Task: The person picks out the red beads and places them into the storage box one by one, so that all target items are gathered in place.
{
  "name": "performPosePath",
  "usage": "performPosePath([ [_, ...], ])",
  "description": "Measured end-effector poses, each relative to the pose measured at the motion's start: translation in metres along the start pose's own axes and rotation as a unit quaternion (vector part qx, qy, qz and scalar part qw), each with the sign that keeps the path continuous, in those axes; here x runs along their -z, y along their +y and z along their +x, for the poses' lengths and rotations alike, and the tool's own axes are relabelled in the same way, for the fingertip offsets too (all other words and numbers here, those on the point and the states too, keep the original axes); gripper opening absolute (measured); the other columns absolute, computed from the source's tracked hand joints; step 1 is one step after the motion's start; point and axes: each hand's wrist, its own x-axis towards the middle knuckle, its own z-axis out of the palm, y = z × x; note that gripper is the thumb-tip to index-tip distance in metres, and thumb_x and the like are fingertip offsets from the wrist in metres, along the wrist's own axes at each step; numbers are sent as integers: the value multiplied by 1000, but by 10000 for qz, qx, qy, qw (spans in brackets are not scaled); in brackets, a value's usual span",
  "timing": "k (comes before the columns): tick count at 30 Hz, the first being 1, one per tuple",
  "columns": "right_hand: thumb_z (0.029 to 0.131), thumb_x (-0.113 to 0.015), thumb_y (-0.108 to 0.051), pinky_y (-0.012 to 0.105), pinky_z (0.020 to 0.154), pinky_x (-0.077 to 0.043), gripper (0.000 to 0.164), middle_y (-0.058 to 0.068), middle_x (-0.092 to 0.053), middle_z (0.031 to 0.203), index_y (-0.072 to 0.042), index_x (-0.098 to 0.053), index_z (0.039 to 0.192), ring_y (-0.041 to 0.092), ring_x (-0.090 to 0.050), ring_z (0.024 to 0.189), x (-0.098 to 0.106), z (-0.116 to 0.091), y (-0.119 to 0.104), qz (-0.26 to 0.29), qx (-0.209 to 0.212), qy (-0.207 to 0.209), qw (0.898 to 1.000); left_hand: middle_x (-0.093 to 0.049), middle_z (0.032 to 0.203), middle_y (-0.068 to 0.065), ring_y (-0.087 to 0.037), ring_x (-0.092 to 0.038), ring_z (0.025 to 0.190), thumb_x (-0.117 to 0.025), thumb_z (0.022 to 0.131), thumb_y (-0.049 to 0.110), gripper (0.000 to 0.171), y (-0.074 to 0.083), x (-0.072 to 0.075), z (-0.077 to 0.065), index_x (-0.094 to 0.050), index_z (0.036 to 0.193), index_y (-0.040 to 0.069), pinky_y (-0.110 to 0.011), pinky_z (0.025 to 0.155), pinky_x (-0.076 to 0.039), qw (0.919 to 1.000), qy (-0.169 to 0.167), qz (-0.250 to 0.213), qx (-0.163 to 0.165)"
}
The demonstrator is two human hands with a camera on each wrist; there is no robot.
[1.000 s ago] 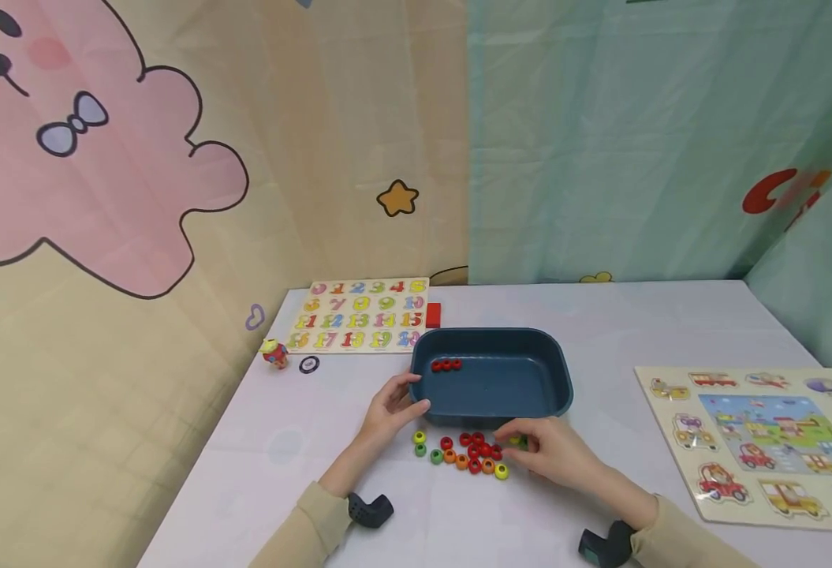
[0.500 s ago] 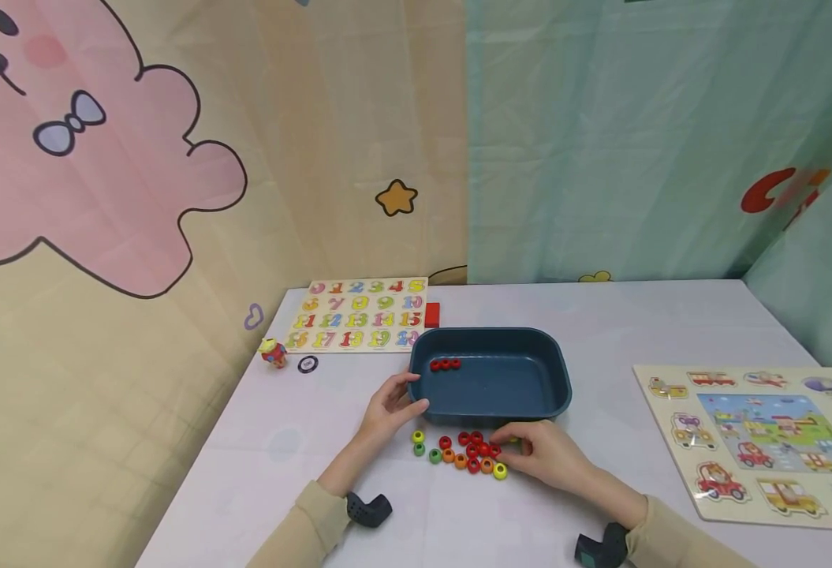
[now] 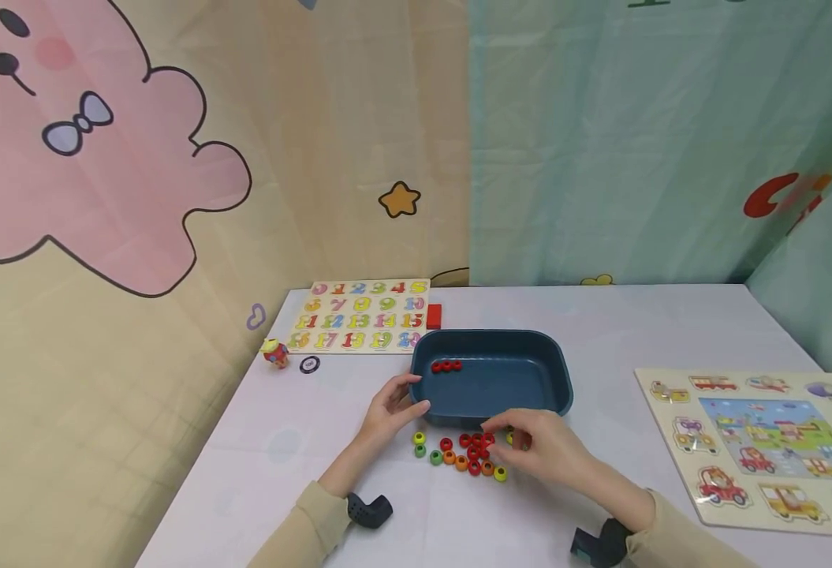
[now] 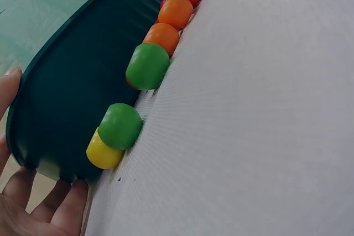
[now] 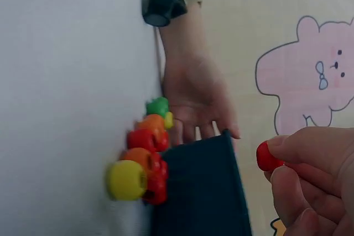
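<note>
A dark blue plastic bin (image 3: 490,386) stands on the table, with three red beads (image 3: 447,366) in a row near its back left inside. My left hand (image 3: 390,406) holds the bin's front left corner, fingers and thumb against its outer wall. In front of the bin lie loose beads in red, orange, green (image 4: 147,66) and yellow (image 5: 126,180). Above the right part of this group, my right hand (image 3: 543,446) pinches a red bead (image 5: 267,157) between thumb and fingers. The right wrist view shows that bead raised beside the bin's rim.
Behind the bin to the left lie a number puzzle board (image 3: 359,315) and a red block (image 3: 434,316). A small toy figure (image 3: 274,353) and a round black-and-white token (image 3: 309,364) sit at the left edge. A vehicle puzzle board (image 3: 756,450) lies on the right.
My right hand has picked a red bead from the right side of the group and raised it slightly. The left hand has stayed at the bin.
</note>
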Motion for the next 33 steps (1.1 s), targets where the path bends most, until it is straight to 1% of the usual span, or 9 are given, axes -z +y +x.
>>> performPosePath([
  [4,74,-73,-23,15,42,-40,26,-14,-61,84,-21,-65,99,-4,-41,50,17,29,-9,-225,411,348,9983,-30,141,-10,-24,-35,125,-67,80,25,54,1,1,0,-46,124,2,-36,96,-37,10000,3,41,-2],
  [7,74,-73,-21,17,42,-40,27,-11,-63,85,-19,-66,100,-3,-41,50,30,55,-7,-246,503,564,9968,-30,141,-10,-24,-35,125,-67,80,24,52,0,1,0,-47,123,4,-36,96,-37,10000,6,28,8],
  [12,77,-70,-23,22,41,-42,27,-6,-64,90,-15,-65,103,4,-46,50,40,95,1,-41,152,488,9987,-29,142,-10,-24,-34,125,-67,80,21,50,0,2,0,-47,122,4,-35,97,-36,10000,-21,-70,-8],
  [15,78,-69,-23,25,43,-44,28,-2,-64,93,-14,-65,104,9,-48,51,38,116,10,74,-135,344,9993,-29,142,-9,-23,-35,125,-67,80,21,49,0,2,0,-48,122,5,-32,97,-36,9999,-47,-103,-6],
  [18,78,-68,-24,27,47,-47,28,-1,-64,95,-14,-64,105,12,-51,55,32,131,21,239,-360,160,9989,-29,142,-9,-23,-35,125,-66,81,20,50,0,1,0,-46,123,3,-30,97,-36,9999,-100,-105,-31],
  [22,78,-69,-24,28,55,-50,29,0,-64,95,-13,-64,105,14,-55,62,18,145,39,697,-480,-158,9963,-27,142,-10,-23,-34,126,-66,81,19,52,0,0,0,-44,125,-1,-28,97,-36,9998,-146,-107,-64],
  [26,78,-69,-23,26,61,-52,30,0,-64,92,-8,-64,104,13,-57,67,5,151,58,962,-548,-448,9928,-28,142,-11,-23,-33,126,-66,81,19,53,-1,0,0,-43,125,-1,-29,97,-36,9998,-154,-123,-58],
  [30,78,-69,-19,25,67,-53,29,3,-65,92,-5,-64,103,12,-60,73,-1,152,70,1071,-681,-666,9897,-28,142,-11,-23,-33,126,-66,81,19,53,-1,0,0,-44,125,-1,-29,97,-36,9998,-160,-141,-34],
  [33,77,-69,-17,26,69,-53,27,3,-65,92,-5,-65,101,12,-61,74,-3,153,76,951,-829,-877,9881,-28,142,-10,-23,-34,126,-66,81,20,53,-1,0,1,-44,125,-1,-29,96,-37,9998,-141,-134,-10],
])
